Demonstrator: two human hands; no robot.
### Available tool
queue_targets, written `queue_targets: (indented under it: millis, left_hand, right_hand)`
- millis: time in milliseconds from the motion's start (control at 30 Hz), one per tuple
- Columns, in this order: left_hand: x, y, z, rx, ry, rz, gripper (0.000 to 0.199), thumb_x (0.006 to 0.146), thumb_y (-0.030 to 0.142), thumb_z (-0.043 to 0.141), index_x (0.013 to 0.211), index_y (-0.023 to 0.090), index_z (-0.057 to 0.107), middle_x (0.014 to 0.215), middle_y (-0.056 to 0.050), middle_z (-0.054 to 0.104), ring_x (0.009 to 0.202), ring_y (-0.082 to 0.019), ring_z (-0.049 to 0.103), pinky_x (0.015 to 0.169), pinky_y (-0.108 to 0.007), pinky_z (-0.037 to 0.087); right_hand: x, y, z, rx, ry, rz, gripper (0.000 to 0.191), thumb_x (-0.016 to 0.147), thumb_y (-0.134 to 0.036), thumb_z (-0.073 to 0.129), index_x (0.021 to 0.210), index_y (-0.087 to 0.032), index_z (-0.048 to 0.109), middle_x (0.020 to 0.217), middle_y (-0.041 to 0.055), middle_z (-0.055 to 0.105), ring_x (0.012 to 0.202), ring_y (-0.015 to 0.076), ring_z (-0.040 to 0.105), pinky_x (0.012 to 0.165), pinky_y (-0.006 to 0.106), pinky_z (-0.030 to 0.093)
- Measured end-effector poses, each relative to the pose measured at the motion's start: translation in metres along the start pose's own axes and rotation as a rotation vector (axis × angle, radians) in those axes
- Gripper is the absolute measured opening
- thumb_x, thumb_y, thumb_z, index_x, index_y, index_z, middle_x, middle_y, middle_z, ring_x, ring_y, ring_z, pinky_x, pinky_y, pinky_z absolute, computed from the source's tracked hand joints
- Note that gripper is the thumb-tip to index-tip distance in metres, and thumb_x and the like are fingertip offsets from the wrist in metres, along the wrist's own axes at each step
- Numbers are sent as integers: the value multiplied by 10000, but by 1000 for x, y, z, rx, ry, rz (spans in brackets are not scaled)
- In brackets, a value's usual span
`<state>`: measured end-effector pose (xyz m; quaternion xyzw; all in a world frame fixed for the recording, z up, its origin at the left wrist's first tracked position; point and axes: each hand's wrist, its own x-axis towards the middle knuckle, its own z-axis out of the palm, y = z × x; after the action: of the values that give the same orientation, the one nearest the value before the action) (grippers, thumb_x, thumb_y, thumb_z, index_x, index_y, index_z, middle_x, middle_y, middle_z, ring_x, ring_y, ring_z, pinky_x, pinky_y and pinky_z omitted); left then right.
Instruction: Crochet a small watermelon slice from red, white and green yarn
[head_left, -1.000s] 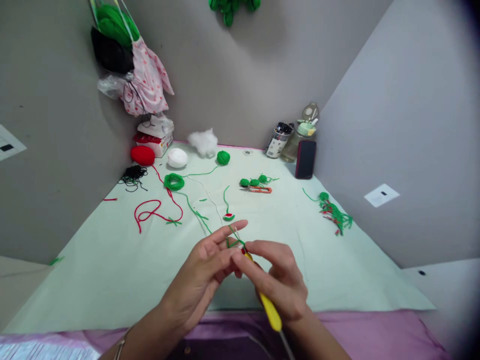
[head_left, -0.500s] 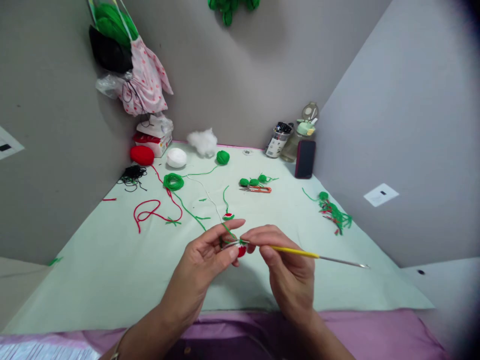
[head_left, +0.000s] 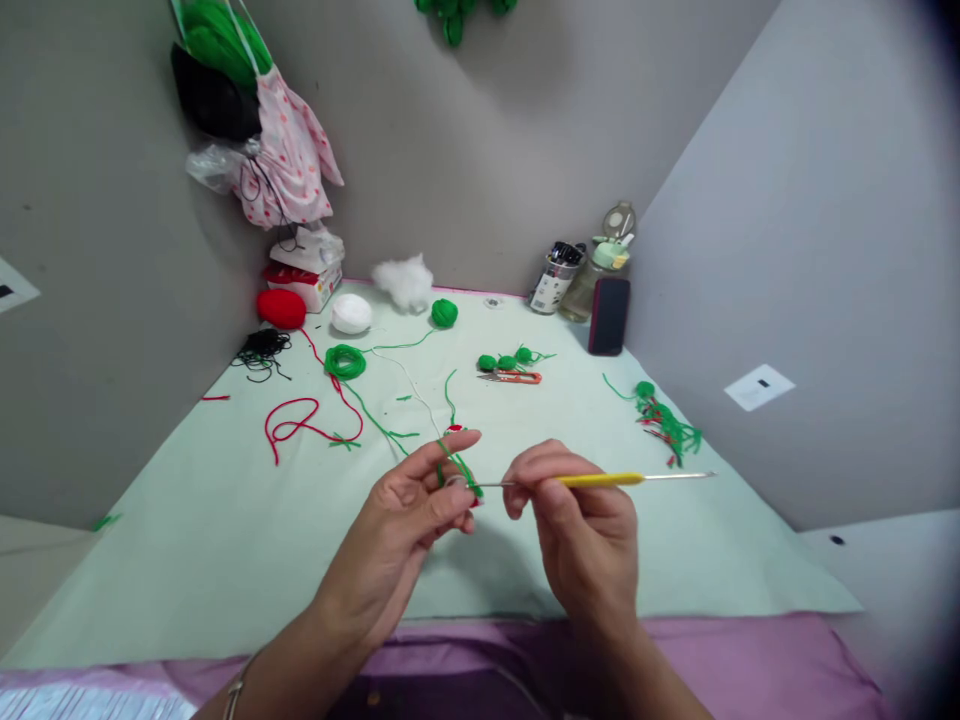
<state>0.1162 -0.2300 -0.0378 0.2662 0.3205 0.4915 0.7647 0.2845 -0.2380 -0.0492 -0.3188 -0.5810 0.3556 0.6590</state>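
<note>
My left hand (head_left: 409, 520) pinches a small crochet piece (head_left: 475, 492) in green, with some red and white showing, mostly hidden by the thumb. Green yarn (head_left: 459, 463) runs up from the piece over the raised index finger. Held pen-like in my right hand (head_left: 577, 520) is a crochet hook (head_left: 604, 480) with a yellow grip and a metal tip at each end. Its left tip reaches the green stitches by my left thumb. Just beyond the left fingertips lies another small red, white and green crochet piece (head_left: 454, 430) with a green tail.
Balls of red (head_left: 281, 309), white (head_left: 351, 314) and green yarn (head_left: 444, 313) stand at the back left, near white stuffing (head_left: 405, 283). Orange snips (head_left: 517, 377) lie mid-table by small green balls. A phone (head_left: 610, 316) leans at the back right; yarn scraps (head_left: 667, 425) lie nearer.
My right hand has shifted slightly right with the hook, which now lies nearly level. The crochet piece has turned in my left hand, so less red shows.
</note>
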Motion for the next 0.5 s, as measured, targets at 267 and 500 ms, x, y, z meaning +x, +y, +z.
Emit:
queue_targets:
  millis: [267,500]
  left_hand:
    - [-2,-3,7,139,-15,87,311,822,276,914,1130,289,876,808,5,681,731,-123,612,780,-270,544]
    - [-3,0,7,66,-36,15,634,806,256,911,1413,222,733,832,1,663,701,-119,571,696,-259,525]
  right_hand:
    - [-3,6,2,-41,-41,4,160,1028,-259,707,1069,-316,850,955,48,805,886,207,722,769,354,609]
    - [-2,8,1,142,-54,98,139,1023,-298,719,1040,-291,857,943,33,743,772,148,701,707,296,595]
